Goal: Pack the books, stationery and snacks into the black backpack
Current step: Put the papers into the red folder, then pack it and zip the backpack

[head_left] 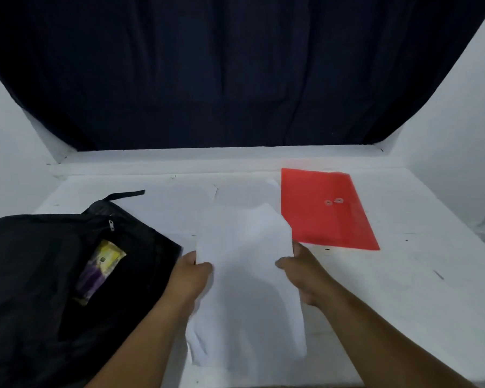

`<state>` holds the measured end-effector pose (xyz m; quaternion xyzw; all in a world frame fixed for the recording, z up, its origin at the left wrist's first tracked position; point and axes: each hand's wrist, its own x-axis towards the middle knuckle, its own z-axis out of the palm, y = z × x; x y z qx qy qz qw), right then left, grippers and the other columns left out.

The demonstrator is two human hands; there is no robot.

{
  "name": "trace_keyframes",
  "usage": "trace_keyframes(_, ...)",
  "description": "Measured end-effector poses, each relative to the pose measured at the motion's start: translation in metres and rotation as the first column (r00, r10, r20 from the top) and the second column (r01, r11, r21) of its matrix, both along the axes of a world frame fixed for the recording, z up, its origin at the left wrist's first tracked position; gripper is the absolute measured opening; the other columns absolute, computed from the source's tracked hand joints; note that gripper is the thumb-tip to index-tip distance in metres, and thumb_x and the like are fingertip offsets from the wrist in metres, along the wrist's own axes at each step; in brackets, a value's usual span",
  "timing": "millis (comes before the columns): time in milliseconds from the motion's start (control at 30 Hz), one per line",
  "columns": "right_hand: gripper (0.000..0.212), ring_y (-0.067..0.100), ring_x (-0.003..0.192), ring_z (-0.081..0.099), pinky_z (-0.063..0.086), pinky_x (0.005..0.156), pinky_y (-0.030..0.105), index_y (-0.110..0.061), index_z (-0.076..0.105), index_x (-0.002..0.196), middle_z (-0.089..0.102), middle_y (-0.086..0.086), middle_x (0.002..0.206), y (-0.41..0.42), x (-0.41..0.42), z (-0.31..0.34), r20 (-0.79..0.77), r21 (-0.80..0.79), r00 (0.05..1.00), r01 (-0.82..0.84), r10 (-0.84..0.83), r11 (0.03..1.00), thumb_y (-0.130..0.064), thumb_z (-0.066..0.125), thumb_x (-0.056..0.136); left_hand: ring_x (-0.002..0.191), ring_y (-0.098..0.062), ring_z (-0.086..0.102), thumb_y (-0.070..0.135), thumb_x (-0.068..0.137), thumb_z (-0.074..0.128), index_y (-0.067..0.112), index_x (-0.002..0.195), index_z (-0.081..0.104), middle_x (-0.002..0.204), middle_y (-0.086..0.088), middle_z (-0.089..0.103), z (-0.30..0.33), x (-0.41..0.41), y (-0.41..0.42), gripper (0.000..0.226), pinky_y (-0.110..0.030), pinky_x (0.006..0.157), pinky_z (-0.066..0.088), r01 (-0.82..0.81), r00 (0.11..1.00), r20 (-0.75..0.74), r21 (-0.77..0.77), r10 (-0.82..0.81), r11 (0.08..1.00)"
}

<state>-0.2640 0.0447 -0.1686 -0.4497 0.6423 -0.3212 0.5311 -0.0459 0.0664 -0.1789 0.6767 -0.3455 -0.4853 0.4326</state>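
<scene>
Nearest the camera, 2 bare forearms reach forward over the white table (403,275), and between them both hands hold up a stack of white paper sheets (247,281). The left hand (192,275) grips the stack's left edge, thumb curled over the front and the other fingers hidden behind the paper. The right hand (300,268) grips the right edge the same way, thumb on the front. The sheets' lower corner on the left side is bent and creased. To the left lies the black backpack (39,275), unzipped, with a yellow and purple packet (101,271) showing in its opening and a strap trailing from its top. Farther back on the right, a red plastic envelope folder (325,214) lies flat on the table, apart from the hands. Behind everything hangs a dark curtain (235,71).
</scene>
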Motion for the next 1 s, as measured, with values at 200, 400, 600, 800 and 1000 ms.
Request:
trace_keyframes(200, 0.058, -0.007, 0.078, 0.058, 0.05, 0.067, 0.012, -0.03, 0.034, 0.143, 0.051, -0.015, 0.116, -0.018, 0.007, 0.051, -0.189, -0.476, 0.981, -0.135, 0.048, 0.869, -0.002, 0.045, 0.094, 0.114, -0.003, 0.061, 0.001, 0.097, 0.046, 0.025, 0.144, 0.043, 0.124, 0.013, 0.064, 0.039, -0.004, -0.021, 0.053, -0.027, 0.105, 0.047, 0.081, 0.964, 0.264, -0.39, 0.027, 0.917)
trace_keyframes(400, 0.055, -0.004, 0.088, 0.063, 0.052, 0.072, 0.014, -0.019, 0.035, 0.145, 0.06, -0.021, 0.102, -0.044, -0.002, 0.064, -0.195, -0.73, 0.981, -0.136, -0.013, 0.67, -0.001, 0.045, 0.095, 0.057, -0.006, 0.058, 0.005, 0.102, 0.045, 0.05, 0.146, -0.015, 0.065, 0.002, 0.057, 0.067, -0.023, -0.026, 0.087, -0.011, 0.05, 0.042, 0.198, 0.85, 0.494, -0.622, 0.183, 0.758)
trace_keyframes(600, 0.057, 0.018, 0.115, 0.06, 0.05, 0.102, 0.038, -0.017, 0.03, 0.148, 0.06, 0.005, 0.128, -0.048, -0.011, 0.019, -0.317, -0.662, 0.948, -0.251, 0.04, 0.706, -0.012, 0.054, 0.097, 0.07, 0.001, 0.064, 0.004, 0.099, 0.051, 0.049, 0.148, -0.013, 0.082, 0.011, 0.063, 0.032, -0.039, -0.029, 0.092, -0.008, 0.057, 0.045, 0.105, 0.866, 0.458, -0.557, 0.2, 0.824)
trace_keyframes(800, 0.046, 0.002, 0.097, 0.063, 0.054, 0.082, 0.014, -0.013, 0.042, 0.134, 0.063, -0.005, 0.108, -0.065, -0.015, 0.038, -0.181, -0.767, 0.982, -0.171, 0.048, 0.619, -0.004, 0.06, 0.093, 0.089, 0.002, 0.063, 0.001, 0.09, 0.061, 0.023, 0.14, 0.049, 0.106, 0.018, 0.066, 0.044, -0.036, -0.039, 0.056, -0.011, 0.071, 0.048, -0.076, 0.834, 0.369, -0.659, 0.411, 0.748)
trace_keyframes(1000, 0.051, -0.002, 0.113, 0.061, 0.055, 0.095, 0.024, -0.02, 0.035, 0.14, 0.062, -0.01, 0.123, -0.067, -0.01, 0.013, -0.187, -0.715, 0.971, -0.238, 0.149, 0.658, -0.006, 0.055, 0.096, 0.095, -0.002, 0.066, 0.003, 0.095, 0.055, 0.036, 0.149, 0.022, 0.109, 0.017, 0.062, 0.031, -0.047, -0.029, 0.072, -0.015, 0.072, 0.052, -0.121, 0.853, 0.34, -0.609, 0.395, 0.784)
